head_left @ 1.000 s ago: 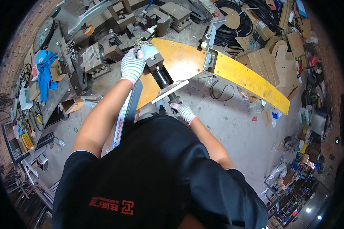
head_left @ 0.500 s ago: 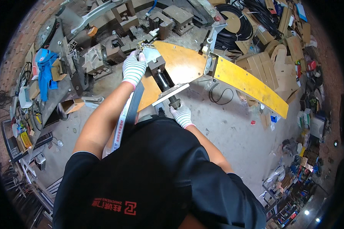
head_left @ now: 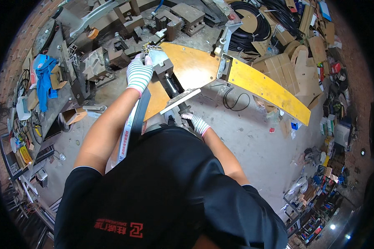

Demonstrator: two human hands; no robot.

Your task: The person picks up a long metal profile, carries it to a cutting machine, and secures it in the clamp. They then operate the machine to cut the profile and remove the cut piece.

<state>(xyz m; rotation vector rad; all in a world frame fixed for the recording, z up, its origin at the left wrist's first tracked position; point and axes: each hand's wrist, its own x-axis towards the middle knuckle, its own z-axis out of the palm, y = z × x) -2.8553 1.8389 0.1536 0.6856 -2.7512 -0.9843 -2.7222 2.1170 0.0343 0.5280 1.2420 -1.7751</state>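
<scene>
My left hand (head_left: 139, 72), in a white striped glove, closes over the upper part of a long dark-grey profile (head_left: 140, 108) with a printed film strip. Its fingertips are beside a silver metal piece (head_left: 157, 57) at a dark clamp block (head_left: 163, 69). From that block a black cylinder (head_left: 171, 86) runs toward me to a pale crosswise plate (head_left: 180, 101). My gloved right hand (head_left: 198, 123) is closed at the dark handle end of the shaft (head_left: 184, 108) on my side of the plate; its grip is partly hidden. An orange-yellow board (head_left: 193, 62) lies beneath the clamp.
A long yellow panel (head_left: 268, 89) extends to the right. Heavy metal dies (head_left: 96, 64) stand on the bench at far left. Coiled black cable (head_left: 253, 29) and cardboard (head_left: 278, 68) are piled at far right. A thin cable loop (head_left: 236, 99) lies on the floor.
The whole view has shifted slightly. My right hand has turned around the shaft's handle end, its fingers now higher and further left. My left hand keeps its place by the clamp.
</scene>
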